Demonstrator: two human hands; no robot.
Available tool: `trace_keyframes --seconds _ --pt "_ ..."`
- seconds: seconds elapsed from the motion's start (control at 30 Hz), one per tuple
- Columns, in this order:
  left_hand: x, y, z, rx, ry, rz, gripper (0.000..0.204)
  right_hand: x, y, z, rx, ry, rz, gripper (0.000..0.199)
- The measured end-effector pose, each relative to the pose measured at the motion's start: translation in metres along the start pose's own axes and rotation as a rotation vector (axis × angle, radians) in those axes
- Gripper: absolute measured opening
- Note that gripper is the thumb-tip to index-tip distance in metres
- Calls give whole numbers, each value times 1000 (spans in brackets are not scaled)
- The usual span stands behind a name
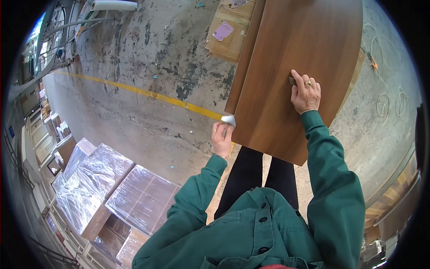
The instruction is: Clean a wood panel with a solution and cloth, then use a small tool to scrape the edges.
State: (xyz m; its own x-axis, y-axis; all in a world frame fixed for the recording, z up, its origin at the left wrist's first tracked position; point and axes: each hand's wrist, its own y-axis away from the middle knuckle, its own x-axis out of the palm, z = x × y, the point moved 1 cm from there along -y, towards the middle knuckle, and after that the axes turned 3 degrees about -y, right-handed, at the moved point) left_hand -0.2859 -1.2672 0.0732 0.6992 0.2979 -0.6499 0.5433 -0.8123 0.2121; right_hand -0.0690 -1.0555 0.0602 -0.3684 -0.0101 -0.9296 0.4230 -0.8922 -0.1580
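Observation:
A brown wood-grain panel [277, 89] stretches away in front of me, its near end by my legs. My left hand [221, 140] is closed at the near left corner of the panel, pinching a small whitish-grey folded piece [229, 120], blurred, perhaps cloth or paper. Over the panel's upper face rests my right hand [307, 93], fingers bent and a ring on one. A small flat dark-grey piece [292, 81] sticks out between its thumb and index finger; the rest is hidden under the hand.
Cardboard [228, 33] lies beneath the panels at the far left. Film-wrapped boxes [143, 197] stand on the left. A yellow line [143, 93] crosses the worn concrete floor. Pale cord [384, 107] lies in loops to the right, near a small orange thing [373, 62]. A white roll [114, 5] is at far left.

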Motion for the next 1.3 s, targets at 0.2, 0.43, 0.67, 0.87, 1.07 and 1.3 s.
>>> trace_keyframes --seconds 0.2,0.43,0.67,0.87,1.07,1.3 --pt "8 -12 -19 63 -149 -46 8 -1 0 -2 8 19 3 46" --pt "85 -193 -124 113 -190 38 21 0 1 -1 9 27 9 47" --pt "109 -251 -147 173 -159 5 19 0 -1 0 -10 1 -10 44" --pt "54 -123 -72 193 -135 35 15 -1 0 -3 -4 5 -12 44" --pt "7 -19 -23 -29 -95 20 11 0 1 0 6 14 -14 45" --pt "49 -85 -60 90 -114 -102 10 0 0 0 4 40 -18 46"
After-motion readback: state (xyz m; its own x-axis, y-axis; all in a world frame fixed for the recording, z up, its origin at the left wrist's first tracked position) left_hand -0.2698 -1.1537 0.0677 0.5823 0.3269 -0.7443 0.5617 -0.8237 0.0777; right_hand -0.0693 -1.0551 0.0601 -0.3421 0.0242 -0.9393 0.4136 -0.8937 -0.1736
